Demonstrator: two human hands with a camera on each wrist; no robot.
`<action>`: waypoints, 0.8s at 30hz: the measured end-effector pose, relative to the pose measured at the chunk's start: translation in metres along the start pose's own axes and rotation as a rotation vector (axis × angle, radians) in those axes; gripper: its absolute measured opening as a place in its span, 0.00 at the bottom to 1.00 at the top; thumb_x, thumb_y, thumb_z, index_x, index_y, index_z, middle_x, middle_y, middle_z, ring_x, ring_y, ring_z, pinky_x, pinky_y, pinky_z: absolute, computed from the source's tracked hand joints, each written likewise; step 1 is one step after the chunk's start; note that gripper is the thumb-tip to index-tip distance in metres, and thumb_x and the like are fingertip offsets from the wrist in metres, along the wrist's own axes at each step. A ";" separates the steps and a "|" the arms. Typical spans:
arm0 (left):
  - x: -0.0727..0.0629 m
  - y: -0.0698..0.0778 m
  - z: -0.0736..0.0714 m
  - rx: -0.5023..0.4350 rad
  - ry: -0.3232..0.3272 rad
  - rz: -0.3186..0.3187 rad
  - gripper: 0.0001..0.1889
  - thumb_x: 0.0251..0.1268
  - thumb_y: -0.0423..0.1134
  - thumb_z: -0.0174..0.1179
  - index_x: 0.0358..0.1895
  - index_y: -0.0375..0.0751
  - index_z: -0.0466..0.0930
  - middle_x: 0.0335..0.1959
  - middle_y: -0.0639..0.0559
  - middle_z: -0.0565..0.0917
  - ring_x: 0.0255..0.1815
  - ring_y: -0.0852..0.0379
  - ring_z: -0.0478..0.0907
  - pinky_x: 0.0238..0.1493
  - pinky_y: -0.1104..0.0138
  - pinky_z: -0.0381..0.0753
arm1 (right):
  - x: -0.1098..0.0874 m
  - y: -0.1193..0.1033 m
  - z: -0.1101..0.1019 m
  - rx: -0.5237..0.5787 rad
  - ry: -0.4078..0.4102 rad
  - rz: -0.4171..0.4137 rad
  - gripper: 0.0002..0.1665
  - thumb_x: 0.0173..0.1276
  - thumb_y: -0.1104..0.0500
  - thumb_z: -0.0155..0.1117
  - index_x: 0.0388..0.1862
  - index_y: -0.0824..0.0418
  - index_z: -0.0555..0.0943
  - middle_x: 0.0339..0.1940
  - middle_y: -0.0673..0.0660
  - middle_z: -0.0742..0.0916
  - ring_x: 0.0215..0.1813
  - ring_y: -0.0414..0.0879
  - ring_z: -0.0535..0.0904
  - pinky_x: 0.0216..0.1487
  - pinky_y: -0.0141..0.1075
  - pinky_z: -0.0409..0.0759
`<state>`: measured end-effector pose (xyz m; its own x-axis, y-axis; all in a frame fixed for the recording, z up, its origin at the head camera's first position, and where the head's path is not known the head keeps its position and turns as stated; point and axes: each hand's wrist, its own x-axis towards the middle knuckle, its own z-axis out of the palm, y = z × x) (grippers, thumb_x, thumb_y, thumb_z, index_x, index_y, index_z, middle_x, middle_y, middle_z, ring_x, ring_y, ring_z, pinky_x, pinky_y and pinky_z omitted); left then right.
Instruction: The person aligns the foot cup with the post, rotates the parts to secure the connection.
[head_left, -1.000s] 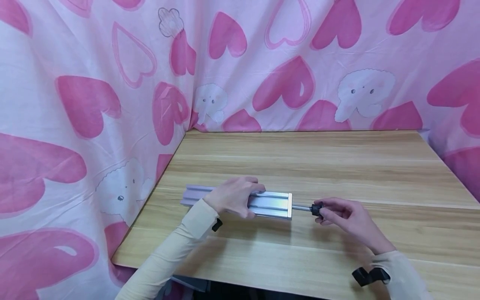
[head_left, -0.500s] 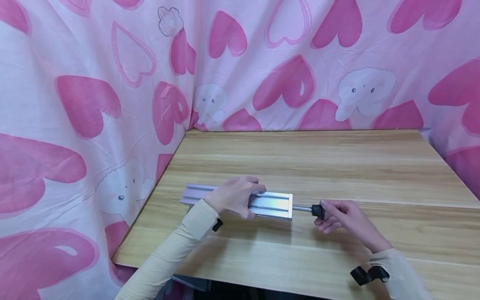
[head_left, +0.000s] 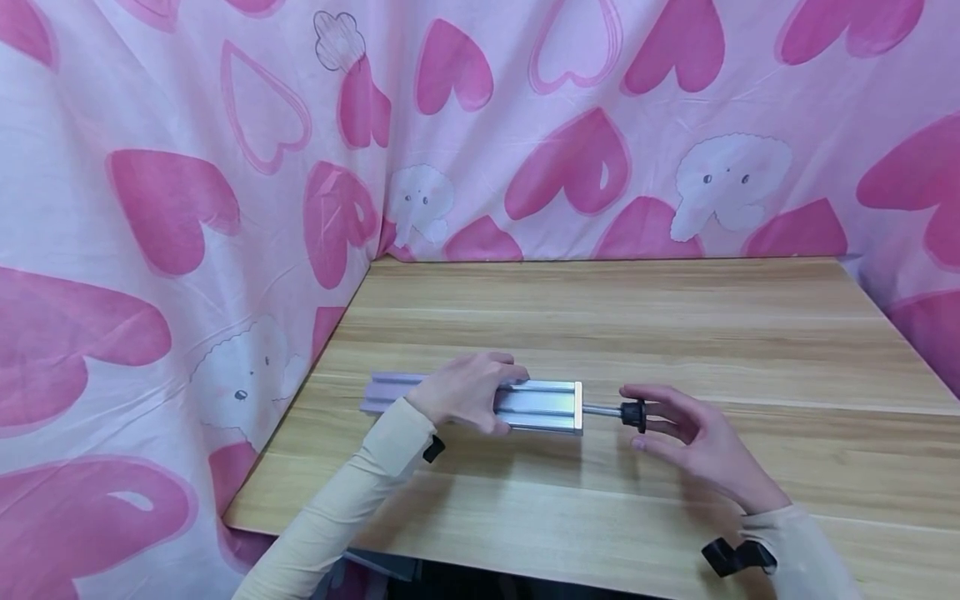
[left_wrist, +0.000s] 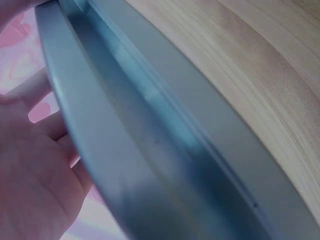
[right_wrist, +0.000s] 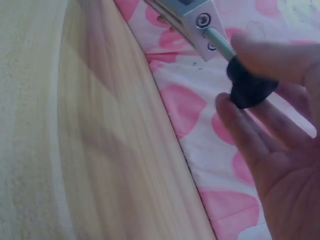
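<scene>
My left hand (head_left: 471,393) grips a grooved aluminium profile (head_left: 543,408) across its middle, holding it level above the table. In the left wrist view the profile's long groove (left_wrist: 150,100) fills the middle, with the palm beside it. From the profile's end plate (head_left: 578,408) a threaded rod (right_wrist: 220,42) sticks out, tipped with a black flared knob (head_left: 633,415). My right hand (head_left: 697,437) is around the knob, its fingers spread and loosely bent, thumb below and apart from it. Whether a fingertip touches the knob I cannot tell.
The wood-grain table (head_left: 637,325) lies beneath both hands. A pink heart-patterned cloth (head_left: 480,167) hangs along its back and left side. Each wrist carries a black strap (head_left: 738,557). Screw heads (right_wrist: 203,20) show on the end plate.
My right hand pinched the knob half a second ago; its fingers have since spread apart around it. The left hand keeps its grip on the profile, almost unmoved.
</scene>
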<state>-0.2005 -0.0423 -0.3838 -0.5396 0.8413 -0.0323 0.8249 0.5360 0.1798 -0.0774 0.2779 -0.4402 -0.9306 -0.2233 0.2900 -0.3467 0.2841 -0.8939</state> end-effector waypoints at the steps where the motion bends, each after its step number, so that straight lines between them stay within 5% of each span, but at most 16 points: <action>1: 0.000 0.000 0.000 -0.003 -0.002 -0.003 0.34 0.44 0.54 0.73 0.60 0.49 0.80 0.50 0.53 0.85 0.42 0.60 0.78 0.47 0.66 0.81 | 0.000 0.000 0.000 -0.007 0.010 0.007 0.36 0.61 0.69 0.73 0.69 0.59 0.76 0.64 0.52 0.83 0.57 0.37 0.84 0.56 0.27 0.80; 9: 0.000 -0.002 0.001 -0.018 -0.010 0.002 0.35 0.43 0.55 0.71 0.60 0.49 0.80 0.50 0.53 0.85 0.42 0.60 0.77 0.47 0.66 0.81 | -0.002 0.000 -0.004 -0.072 0.015 0.087 0.30 0.65 0.62 0.72 0.67 0.57 0.79 0.57 0.51 0.87 0.50 0.39 0.87 0.50 0.29 0.83; 16: 0.002 0.001 0.001 -0.012 -0.022 0.020 0.35 0.42 0.54 0.73 0.59 0.48 0.80 0.46 0.54 0.84 0.39 0.61 0.76 0.43 0.69 0.79 | -0.001 0.004 -0.009 0.052 -0.046 0.209 0.25 0.73 0.60 0.64 0.65 0.68 0.77 0.47 0.54 0.91 0.45 0.47 0.90 0.47 0.35 0.86; 24: 0.003 0.005 -0.002 -0.008 -0.037 0.010 0.34 0.43 0.53 0.74 0.59 0.48 0.81 0.45 0.54 0.84 0.39 0.61 0.76 0.43 0.69 0.79 | 0.003 0.007 -0.007 0.120 -0.127 0.250 0.23 0.81 0.58 0.50 0.56 0.80 0.77 0.39 0.66 0.90 0.38 0.53 0.90 0.41 0.44 0.87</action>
<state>-0.1988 -0.0373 -0.3810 -0.5248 0.8486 -0.0673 0.8286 0.5273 0.1879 -0.0837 0.2851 -0.4432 -0.9605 -0.2779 0.0178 -0.0856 0.2341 -0.9684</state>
